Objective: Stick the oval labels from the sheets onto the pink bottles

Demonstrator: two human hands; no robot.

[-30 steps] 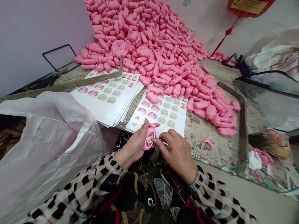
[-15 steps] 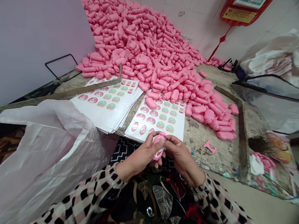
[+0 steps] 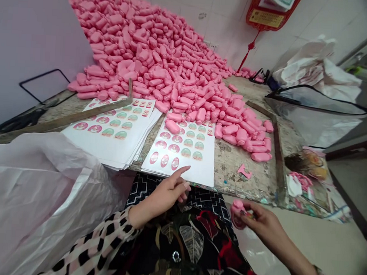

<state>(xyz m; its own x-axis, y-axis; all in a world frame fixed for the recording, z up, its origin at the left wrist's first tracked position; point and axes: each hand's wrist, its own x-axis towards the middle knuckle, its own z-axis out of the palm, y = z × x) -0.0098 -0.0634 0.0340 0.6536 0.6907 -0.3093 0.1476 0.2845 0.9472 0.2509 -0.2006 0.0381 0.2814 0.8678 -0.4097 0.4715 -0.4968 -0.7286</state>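
Note:
My right hand [image 3: 256,217] is closed on a small pink plastic bottle [image 3: 237,207], held low past the table's front edge on the right. Its fingers cover part of the bottle. My left hand [image 3: 173,190] holds nothing that I can see. Its index finger stretches toward the near edge of a sticker sheet [image 3: 200,173] while the other fingers curl loosely. Rows of pink and green oval stickers are printed on this sheet. Two pink bottles [image 3: 172,126] lie at its far left corner.
A great heap of pink bottles [image 3: 163,58] fills the back of the table. More sticker sheets [image 3: 87,147] are stacked at the left under a bent metal bar [image 3: 89,113]. A white plastic bag [image 3: 55,180] hangs at the left front. A pink plastic piece [image 3: 245,171] lies on the right.
Both hands were together on the bottle over my lap. The left has let go; the right has carried the bottle to the right and down. The view has shifted right.

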